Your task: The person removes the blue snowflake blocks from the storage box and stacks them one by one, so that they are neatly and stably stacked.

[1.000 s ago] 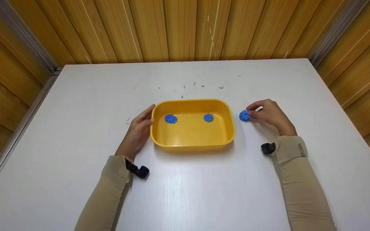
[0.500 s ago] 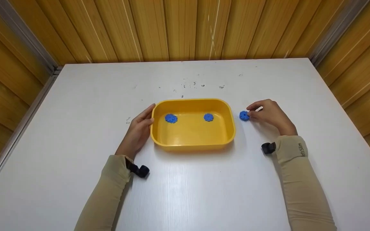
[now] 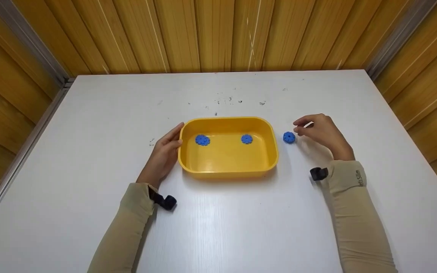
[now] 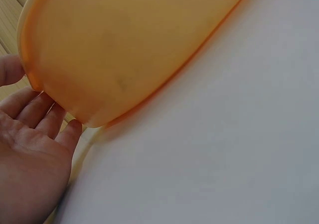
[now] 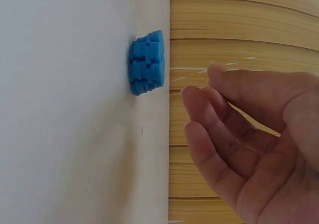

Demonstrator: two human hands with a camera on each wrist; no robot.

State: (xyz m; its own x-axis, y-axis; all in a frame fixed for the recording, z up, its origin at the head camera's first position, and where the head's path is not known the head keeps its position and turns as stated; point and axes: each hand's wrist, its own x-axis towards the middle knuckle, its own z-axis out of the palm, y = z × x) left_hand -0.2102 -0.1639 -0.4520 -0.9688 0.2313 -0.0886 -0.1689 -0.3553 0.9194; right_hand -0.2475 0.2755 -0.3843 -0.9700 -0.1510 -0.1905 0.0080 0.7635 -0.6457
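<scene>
On the white table stands a yellow plastic tub point(image 3: 228, 151), its outer wall point(image 4: 124, 50) filling the upper part of the left wrist view. My left hand point(image 3: 164, 151) holds the tub's left end, thumb at the rim and fingers against the outside. Just right of the tub sits a short stack of blue notched discs point(image 3: 289, 137), seen side-on as a stack point(image 5: 147, 63) in the right wrist view. Beside it my right hand point(image 3: 319, 131) hovers with nothing in it, thumb and fingers loosely bent and apart from the stack.
Inside the tub are blue notched discs: overlapping ones point(image 3: 202, 140) on the left and another point(image 3: 246, 139) on the right. Ribbed wood-look panels point(image 3: 214, 36) rise behind the table point(image 3: 218, 227). Black wrist cameras point(image 3: 319, 174) jut from both sleeves.
My right hand has let go of the blue disc stack and drawn slightly up and to the right. The stack, tilted earlier, now sits level. My left hand and the tub stay put.
</scene>
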